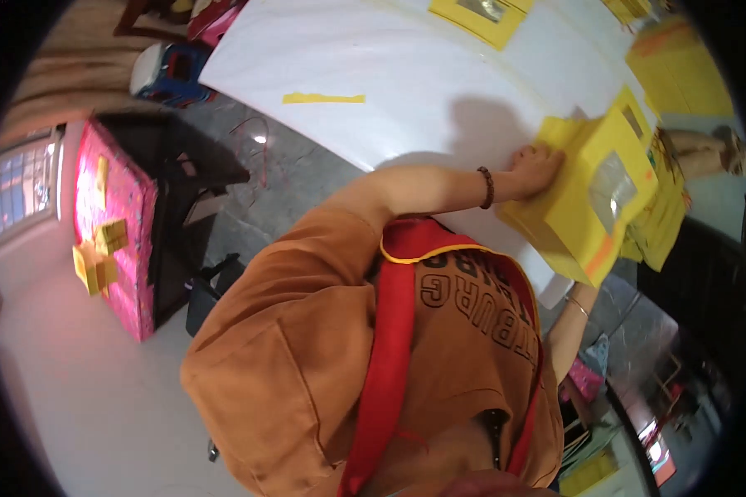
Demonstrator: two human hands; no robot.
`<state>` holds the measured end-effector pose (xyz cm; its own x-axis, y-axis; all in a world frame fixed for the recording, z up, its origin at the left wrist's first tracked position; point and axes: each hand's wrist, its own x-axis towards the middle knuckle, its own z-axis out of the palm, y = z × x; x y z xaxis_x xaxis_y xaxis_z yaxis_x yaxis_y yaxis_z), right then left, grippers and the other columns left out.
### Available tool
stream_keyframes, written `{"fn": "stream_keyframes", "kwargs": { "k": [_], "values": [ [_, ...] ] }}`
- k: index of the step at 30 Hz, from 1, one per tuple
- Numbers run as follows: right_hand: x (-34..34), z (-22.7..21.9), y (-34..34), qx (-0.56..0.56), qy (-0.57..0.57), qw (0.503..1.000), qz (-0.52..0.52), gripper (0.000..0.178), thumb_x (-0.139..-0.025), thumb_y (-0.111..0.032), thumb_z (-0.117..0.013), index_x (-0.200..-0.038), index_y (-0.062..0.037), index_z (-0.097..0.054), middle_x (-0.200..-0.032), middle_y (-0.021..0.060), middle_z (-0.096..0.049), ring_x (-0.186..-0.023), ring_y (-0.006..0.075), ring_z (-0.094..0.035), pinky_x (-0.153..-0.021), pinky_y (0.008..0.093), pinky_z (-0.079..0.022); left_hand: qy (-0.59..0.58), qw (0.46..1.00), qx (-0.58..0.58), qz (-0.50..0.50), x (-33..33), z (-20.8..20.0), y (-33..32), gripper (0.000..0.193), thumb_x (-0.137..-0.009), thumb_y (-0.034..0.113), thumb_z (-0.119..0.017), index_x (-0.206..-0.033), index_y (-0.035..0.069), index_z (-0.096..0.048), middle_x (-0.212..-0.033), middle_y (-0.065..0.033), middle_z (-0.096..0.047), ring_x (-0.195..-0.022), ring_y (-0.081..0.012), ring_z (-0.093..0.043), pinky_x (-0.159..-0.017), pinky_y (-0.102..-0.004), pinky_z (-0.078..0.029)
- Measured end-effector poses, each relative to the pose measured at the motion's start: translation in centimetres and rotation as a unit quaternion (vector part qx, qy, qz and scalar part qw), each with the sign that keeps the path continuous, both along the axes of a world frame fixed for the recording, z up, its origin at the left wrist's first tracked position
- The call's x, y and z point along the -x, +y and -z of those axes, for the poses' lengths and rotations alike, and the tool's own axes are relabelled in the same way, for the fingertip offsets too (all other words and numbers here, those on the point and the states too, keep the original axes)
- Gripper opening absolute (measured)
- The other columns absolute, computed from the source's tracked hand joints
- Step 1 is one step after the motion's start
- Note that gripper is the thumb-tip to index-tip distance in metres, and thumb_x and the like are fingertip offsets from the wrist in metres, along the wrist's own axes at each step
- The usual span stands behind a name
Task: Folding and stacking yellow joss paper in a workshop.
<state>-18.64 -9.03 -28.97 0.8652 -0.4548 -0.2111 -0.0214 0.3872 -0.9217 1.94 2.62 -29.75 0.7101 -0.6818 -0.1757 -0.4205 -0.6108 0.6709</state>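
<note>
In the head view, a yellow box (568, 224) was held over the edge of the counter (373, 50), gripped by the left hand (537, 172), presumably for steadiness; the right hand was hidden behind it, its grip indeterminable.

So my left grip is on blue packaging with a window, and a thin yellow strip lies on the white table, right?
Not quite: the head view shows the packaging is yellow, not blue. Your left grip is on it, and the thin yellow strip lies on the white table.
</note>
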Motion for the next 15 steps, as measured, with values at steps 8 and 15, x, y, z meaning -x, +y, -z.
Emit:
{"fn": "stream_keyframes", "kwargs": {
  "k": [8, 15],
  "values": [
    [-0.3, -1.3, 1.8, -0.082, 0.021, 0.996, 0.012, 0.044, -0.094, -0.037, -0.039, -0.124, -0.0042, -0.042, -0.114, 0.0065, -0.051, -0.104, 0.0193, -0.050, -0.089, 0.0309, -0.042, -0.410, 0.906, -0.081, -0.063, -15.7, 0.6, 23.2, 0.048, -0.074, 0.036, -0.061, -0.115, 0.013, -0.053, -0.117, -0.0187, -0.047, -0.114, -0.0390, -0.037, -0.089, -0.0579, -0.028],
    [-1.1, -1.5, -1.4, -0.112, 0.042, 0.982, 0.148, 0.044, -0.094, -0.037, -0.040, -0.123, -0.0041, -0.042, -0.114, 0.0065, -0.051, -0.104, 0.0198, -0.050, -0.090, 0.0311, -0.041, -0.327, 0.945, -0.026, -0.020, -15.7, 3.0, 34.1, 0.013, -0.080, 0.009, -0.057, -0.093, 0.008, -0.059, -0.091, -0.0119, -0.057, -0.091, -0.0306, -0.051, -0.078, -0.0395, -0.040]
  ]
}}
